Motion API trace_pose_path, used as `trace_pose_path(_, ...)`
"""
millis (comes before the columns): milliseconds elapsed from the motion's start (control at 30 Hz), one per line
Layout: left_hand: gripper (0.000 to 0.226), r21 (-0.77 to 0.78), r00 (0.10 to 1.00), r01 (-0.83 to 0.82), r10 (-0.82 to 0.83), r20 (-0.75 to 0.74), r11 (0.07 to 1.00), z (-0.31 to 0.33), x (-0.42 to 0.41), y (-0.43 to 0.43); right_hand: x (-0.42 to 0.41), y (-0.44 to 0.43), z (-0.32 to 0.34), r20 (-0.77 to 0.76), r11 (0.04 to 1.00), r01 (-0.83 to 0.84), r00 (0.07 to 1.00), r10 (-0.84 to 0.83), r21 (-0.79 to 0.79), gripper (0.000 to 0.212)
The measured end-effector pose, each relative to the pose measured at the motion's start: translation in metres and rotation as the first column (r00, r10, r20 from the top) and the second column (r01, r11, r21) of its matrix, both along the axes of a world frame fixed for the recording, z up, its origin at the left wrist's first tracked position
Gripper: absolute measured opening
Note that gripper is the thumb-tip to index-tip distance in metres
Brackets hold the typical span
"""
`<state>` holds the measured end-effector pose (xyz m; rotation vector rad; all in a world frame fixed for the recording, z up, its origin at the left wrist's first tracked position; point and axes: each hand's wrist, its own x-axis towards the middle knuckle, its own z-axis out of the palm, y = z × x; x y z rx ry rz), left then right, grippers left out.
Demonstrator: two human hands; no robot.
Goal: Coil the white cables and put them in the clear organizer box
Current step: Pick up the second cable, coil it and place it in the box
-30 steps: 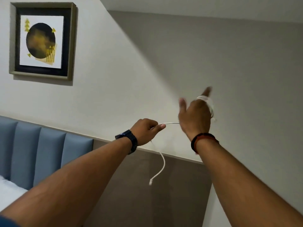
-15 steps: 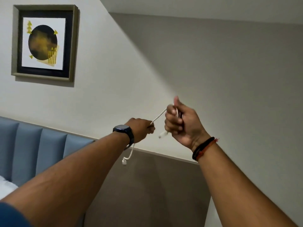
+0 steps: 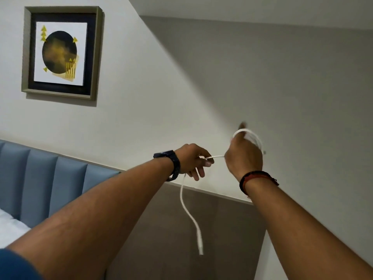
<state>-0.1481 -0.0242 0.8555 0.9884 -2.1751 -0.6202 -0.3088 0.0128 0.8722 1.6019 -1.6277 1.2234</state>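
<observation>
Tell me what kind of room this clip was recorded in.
Most likely a bedroom, possibly a hotel room. A blue padded headboard runs along the wall above white bedding, and a framed abstract print hangs above it. No organizer box shows.

Wall, upper [image 3: 161, 98]: pale off-white, plain, lit evenly. Adjoining wall [image 3: 282, 77]: grey, shaded, met at a corner under a white ceiling [image 3: 262, 7]. Framed picture [image 3: 60, 53]: hung upper left, dark disc with yellow marks on white. Headboard [image 3: 40, 178]: blue, padded, vertically channelled. Lower panel [image 3: 222, 229]: brown-grey. Bedding [image 3: 10, 225]: white, seen at lower left.
</observation>
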Motion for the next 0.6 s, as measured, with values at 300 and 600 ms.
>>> trace_pose_path(300,0.016,-0.237,0.958,-0.162,0.211,0.194,0.958,0.000,0.031,-0.011,-0.009,0.004,-0.003,0.538,0.444,-0.681,0.732,0.418,0.582,0.053)
trace_pose_path(600,0.033,-0.287,0.988,-0.103,0.065,-0.138,0.952,-0.009,0.001,0.005,0.001,0.010,0.009,0.725,0.548,-0.786,0.551,0.413,0.285,0.043)
